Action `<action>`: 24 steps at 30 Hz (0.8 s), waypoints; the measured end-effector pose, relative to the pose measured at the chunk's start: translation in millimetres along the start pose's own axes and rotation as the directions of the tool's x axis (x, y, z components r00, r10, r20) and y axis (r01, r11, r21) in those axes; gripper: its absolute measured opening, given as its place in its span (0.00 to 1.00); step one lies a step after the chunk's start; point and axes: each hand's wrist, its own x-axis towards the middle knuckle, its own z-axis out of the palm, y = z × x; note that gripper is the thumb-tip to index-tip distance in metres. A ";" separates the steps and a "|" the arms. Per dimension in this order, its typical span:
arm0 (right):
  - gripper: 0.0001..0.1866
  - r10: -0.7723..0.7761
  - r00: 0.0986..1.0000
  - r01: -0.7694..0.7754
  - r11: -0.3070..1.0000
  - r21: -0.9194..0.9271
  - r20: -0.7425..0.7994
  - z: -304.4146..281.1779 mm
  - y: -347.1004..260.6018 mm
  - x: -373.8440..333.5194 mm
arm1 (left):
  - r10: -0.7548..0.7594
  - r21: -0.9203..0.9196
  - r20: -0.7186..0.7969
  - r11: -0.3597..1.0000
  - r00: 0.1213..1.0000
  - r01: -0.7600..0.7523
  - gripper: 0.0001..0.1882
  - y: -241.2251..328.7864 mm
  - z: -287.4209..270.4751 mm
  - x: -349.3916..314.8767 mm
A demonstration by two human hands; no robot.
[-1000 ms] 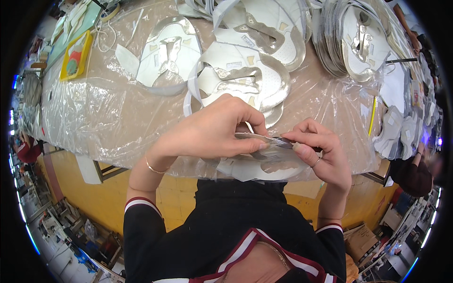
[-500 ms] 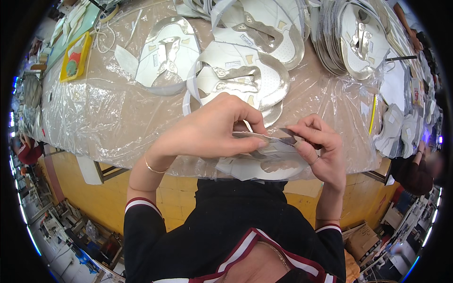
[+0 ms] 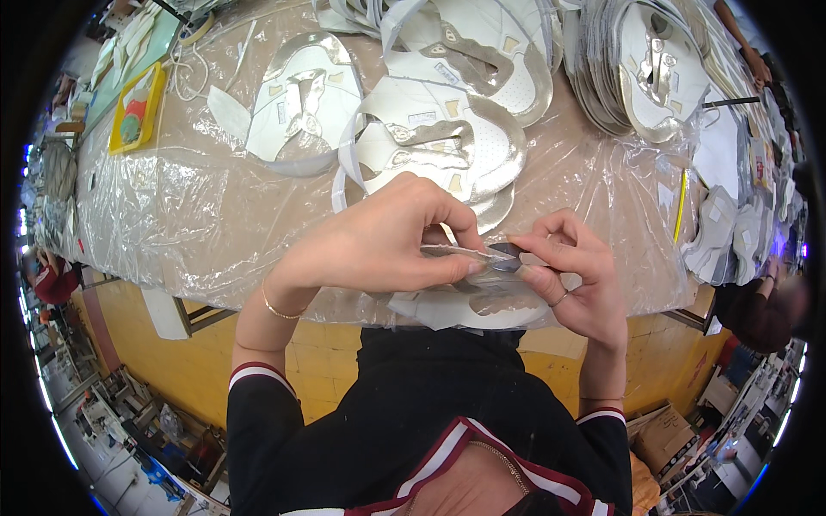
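Note:
My left hand (image 3: 379,236) pinches the edge of a white and grey shoe upper (image 3: 493,282) between thumb and fingers, close to the table's front edge. My right hand (image 3: 578,273) is closed at the other end of that edge, fingertips and thumb together on a small dark grey piece (image 3: 505,252). Whether that piece is a flap of the upper or a separate item, I cannot tell. Under my hands lies a white cut piece (image 3: 430,308) with an opening. Just beyond my left hand, white and gold shoe uppers (image 3: 447,142) overlap on the plastic sheet.
A single upper (image 3: 305,99) lies at the far left of these, with a stack of uppers (image 3: 658,73) at the far right. A yellow tray (image 3: 138,107) and a yellow stick (image 3: 681,206) rest on the plastic-covered table (image 3: 198,228). Other people work at both sides.
My right hand has shifted slightly left along the upper's edge, toward my left hand. More of the dark grey piece shows between its fingers. My left hand keeps its hold.

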 end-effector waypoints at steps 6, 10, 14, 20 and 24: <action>0.17 -0.144 0.989 0.128 0.950 -0.284 -0.036 2.3 -4.3 0.0 | -0.012 0.059 0.005 0.998 1.000 0.012 0.08 2.7 -1.0 0.4; 0.16 -0.199 0.978 0.167 0.926 -0.337 -0.064 5.0 -0.1 -0.3 | -0.013 0.029 -0.023 0.999 1.000 0.013 0.07 1.4 1.6 1.0; 0.13 -0.117 0.978 0.102 0.990 -0.097 -0.170 7.7 6.3 -2.6 | 0.003 0.012 -0.016 1.000 1.000 -0.003 0.07 -0.4 0.8 1.0; 0.14 0.110 0.990 -0.129 0.957 0.261 0.086 -20.8 24.3 -7.1 | 0.097 -0.025 -0.007 0.995 0.995 -0.097 0.06 -1.7 -6.4 -5.0; 0.15 0.143 0.954 -0.242 0.886 0.396 0.264 -25.5 32.1 -12.3 | 0.180 -0.003 -0.036 0.984 0.983 -0.180 0.07 -2.7 -12.2 -10.4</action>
